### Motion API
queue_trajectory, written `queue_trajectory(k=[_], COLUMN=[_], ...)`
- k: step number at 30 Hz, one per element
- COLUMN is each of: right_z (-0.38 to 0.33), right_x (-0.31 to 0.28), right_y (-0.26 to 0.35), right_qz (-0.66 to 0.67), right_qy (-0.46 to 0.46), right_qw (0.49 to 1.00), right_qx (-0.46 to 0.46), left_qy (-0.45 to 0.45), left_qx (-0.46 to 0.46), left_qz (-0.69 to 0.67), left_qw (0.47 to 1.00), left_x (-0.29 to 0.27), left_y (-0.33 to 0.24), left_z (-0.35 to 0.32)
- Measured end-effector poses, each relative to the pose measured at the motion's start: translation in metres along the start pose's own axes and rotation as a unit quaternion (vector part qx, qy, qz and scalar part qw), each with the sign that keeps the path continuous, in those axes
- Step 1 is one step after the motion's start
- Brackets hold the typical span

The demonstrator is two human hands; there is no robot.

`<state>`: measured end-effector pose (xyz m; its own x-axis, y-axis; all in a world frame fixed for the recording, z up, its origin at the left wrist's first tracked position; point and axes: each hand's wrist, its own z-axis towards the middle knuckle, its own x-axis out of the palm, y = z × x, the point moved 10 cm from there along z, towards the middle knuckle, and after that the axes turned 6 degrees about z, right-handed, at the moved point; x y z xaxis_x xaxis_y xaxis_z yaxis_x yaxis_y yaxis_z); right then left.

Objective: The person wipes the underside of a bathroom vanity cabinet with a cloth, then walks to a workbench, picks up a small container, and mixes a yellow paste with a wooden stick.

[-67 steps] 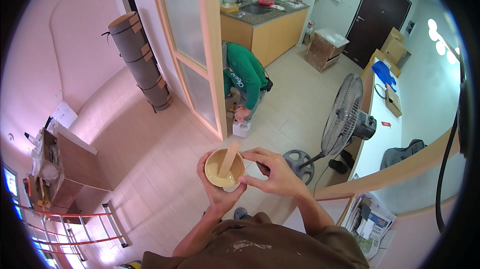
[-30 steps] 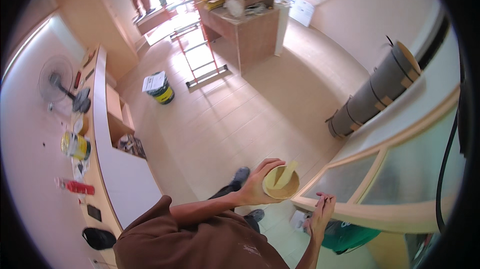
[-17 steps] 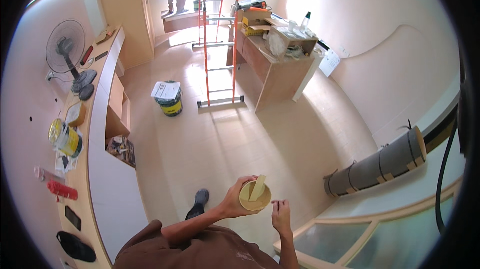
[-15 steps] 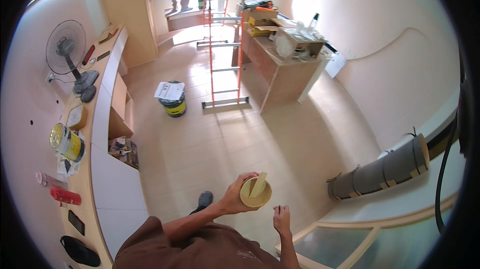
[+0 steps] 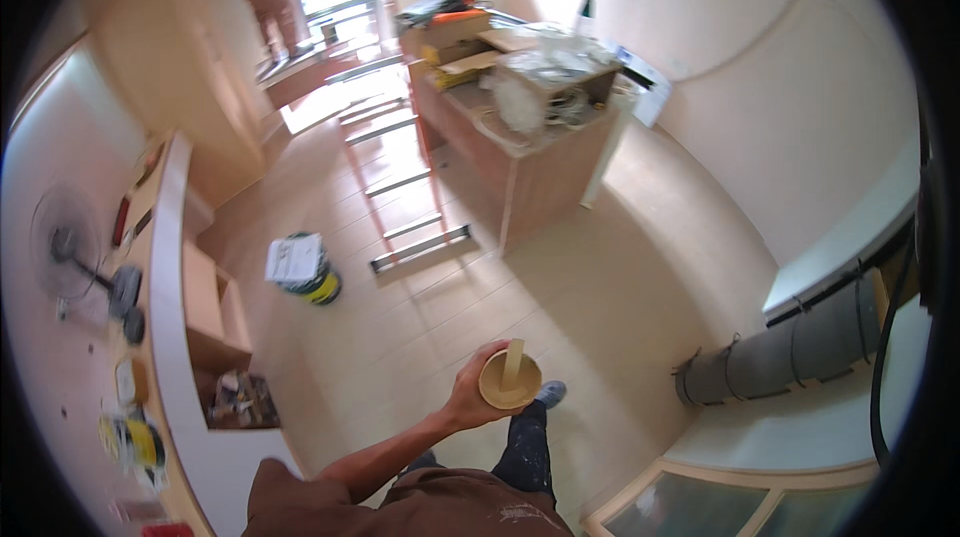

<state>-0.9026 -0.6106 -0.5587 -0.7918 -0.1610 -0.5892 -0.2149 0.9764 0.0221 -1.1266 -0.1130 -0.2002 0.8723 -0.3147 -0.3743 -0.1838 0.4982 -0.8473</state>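
My left hand (image 5: 468,399) sits low in the frame's centre, fingers curled round the side of a small round tan cup (image 5: 510,382). The cup is just right of the hand, touching it, mouth up. A flat wooden stick (image 5: 513,365) stands inside it, leaning on the rim. My right hand is out of frame. Below the cup: my shoe (image 5: 549,394) on the tiled floor (image 5: 440,307). A paint bucket (image 5: 306,268) stands mid-left, a ladder (image 5: 395,172) is above it.
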Motion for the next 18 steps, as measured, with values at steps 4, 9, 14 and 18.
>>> queue_trajectory(k=[4,9,14,18], right_z=[0.069,0.275,0.289,0.34], right_x=[-0.067,-0.257,-0.496,-0.622], right_y=[0.053,0.086,0.36,0.451], right_qz=[0.044,-0.036,0.03,0.13], right_qy=[0.007,-0.111,-0.236,-0.175], right_qw=[0.999,0.986,0.943,0.954], right_qx=[0.03,-0.115,-0.231,-0.204], left_qy=[-0.002,0.032,0.04,0.045], left_qx=[-0.028,-0.01,-0.014,0.004], left_qz=[-0.035,-0.073,-0.058,-0.041], left_qw=[0.999,0.997,0.997,0.998], left_x=[0.082,0.187,0.238,0.321], left_y=[0.031,0.019,0.057,0.091], left_z=[0.095,0.264,0.397,0.519])
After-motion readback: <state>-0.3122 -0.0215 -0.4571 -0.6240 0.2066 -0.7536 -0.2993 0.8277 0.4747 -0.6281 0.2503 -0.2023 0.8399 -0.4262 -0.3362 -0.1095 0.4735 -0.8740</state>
